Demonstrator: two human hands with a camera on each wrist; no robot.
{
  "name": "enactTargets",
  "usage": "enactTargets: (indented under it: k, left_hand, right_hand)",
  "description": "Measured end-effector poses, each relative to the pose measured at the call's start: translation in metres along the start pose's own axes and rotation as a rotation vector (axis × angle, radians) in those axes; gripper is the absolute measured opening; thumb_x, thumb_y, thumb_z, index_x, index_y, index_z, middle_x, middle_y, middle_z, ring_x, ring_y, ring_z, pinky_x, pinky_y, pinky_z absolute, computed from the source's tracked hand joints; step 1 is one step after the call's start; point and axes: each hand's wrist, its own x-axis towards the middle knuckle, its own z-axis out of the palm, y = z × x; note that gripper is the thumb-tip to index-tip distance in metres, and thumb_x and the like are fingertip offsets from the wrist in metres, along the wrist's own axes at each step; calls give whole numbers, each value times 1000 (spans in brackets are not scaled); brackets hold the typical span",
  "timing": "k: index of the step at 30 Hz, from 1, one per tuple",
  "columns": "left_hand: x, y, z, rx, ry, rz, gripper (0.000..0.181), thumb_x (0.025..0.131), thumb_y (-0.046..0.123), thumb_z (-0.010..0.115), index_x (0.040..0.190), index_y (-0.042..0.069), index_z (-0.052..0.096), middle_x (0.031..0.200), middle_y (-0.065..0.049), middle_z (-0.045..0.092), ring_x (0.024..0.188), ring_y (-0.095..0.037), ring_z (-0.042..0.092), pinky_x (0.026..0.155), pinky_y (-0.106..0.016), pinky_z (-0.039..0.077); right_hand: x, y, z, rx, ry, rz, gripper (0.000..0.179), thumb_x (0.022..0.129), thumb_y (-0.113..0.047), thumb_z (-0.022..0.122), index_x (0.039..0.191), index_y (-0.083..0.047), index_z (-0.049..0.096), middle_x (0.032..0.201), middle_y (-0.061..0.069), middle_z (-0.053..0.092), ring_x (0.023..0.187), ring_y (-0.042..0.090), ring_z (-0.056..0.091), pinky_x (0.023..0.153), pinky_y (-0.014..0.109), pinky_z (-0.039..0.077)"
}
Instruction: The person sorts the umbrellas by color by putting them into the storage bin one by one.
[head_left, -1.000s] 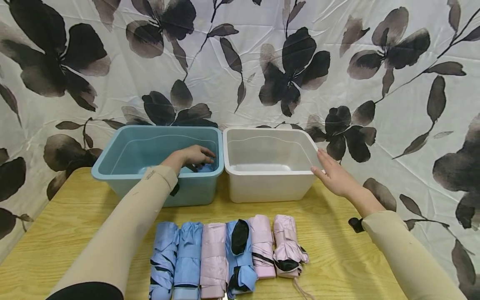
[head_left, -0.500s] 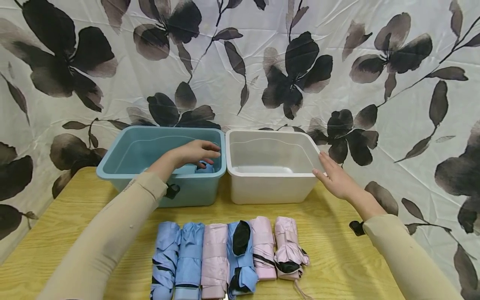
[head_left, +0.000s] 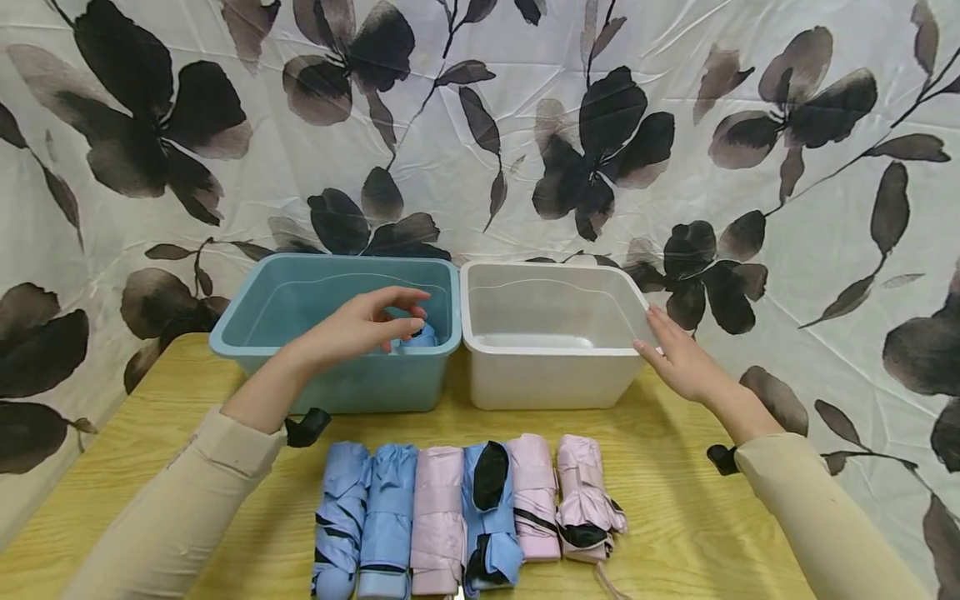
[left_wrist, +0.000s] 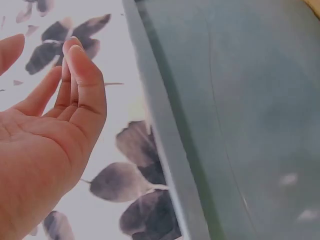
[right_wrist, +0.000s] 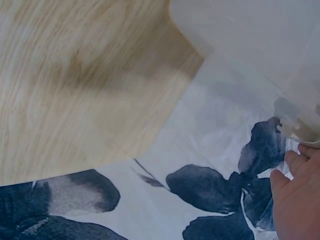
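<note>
My left hand (head_left: 363,323) is raised over the front rim of the teal bin (head_left: 337,265), holding nothing, its fingers loosely bent. In the left wrist view the same hand (left_wrist: 60,120) shows its palm beside the bin's rim. Low in that bin's right end lies a blue bundle (head_left: 425,337), apparently a folded umbrella, partly hidden by my fingers. My right hand (head_left: 681,358) rests with straight fingers against the right rim of the white bin (head_left: 551,383). Nearer me lie several folded umbrellas in a row, among them a blue one (head_left: 387,508) and a pink one (head_left: 438,517).
The two bins stand side by side on a wood-grain table (head_left: 660,517), close to the flowered cloth (head_left: 480,150) hanging behind. At the row's right end lies a pink folded umbrella (head_left: 585,483) with a cord trailing toward me.
My left hand has come up out of the teal bin and drawn back toward me, uncovering more of the blue bundle. The right hand stays at the white bin's rim.
</note>
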Motion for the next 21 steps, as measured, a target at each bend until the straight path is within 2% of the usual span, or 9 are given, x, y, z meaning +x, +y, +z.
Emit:
enactTargets:
  k: [5, 11, 16, 21]
  left_hand:
    - [-37, 1, 5, 26, 35, 31, 53, 106, 30, 63, 154, 13, 48, 139, -11, 60, 107, -32, 65, 83, -41, 55]
    - [-79, -10, 9, 23, 42, 51, 51, 106, 27, 63, 153, 13, 50, 139, -14, 60, 109, -29, 63, 79, -35, 56]
    - [-109, -29, 15, 55, 62, 48, 48, 105, 23, 64, 150, 11, 52, 137, -10, 60, 108, -21, 62, 83, -31, 55]
    - [-130, -57, 24, 81, 80, 25, 44, 104, 20, 65, 147, 11, 56, 136, -9, 57, 105, -15, 61, 80, -29, 53]
  right_hand:
    - [0, -1, -2, -7, -4, 4, 73, 112, -38, 44, 160, 11, 19, 168, 31, 14, 154, 51, 13, 121, 67, 17]
    - [1, -1, -2, -14, -10, 9, 74, 112, -39, 44, 161, 9, 17, 168, 31, 13, 154, 51, 15, 120, 68, 17]
    - [0, -1, -2, -9, -14, 16, 74, 112, -40, 43, 162, 9, 17, 168, 31, 13, 154, 51, 15, 120, 68, 17]
    - [-1, -3, -1, 0, -14, 17, 76, 112, -41, 43, 162, 9, 16, 169, 31, 12, 154, 52, 14, 119, 70, 16]
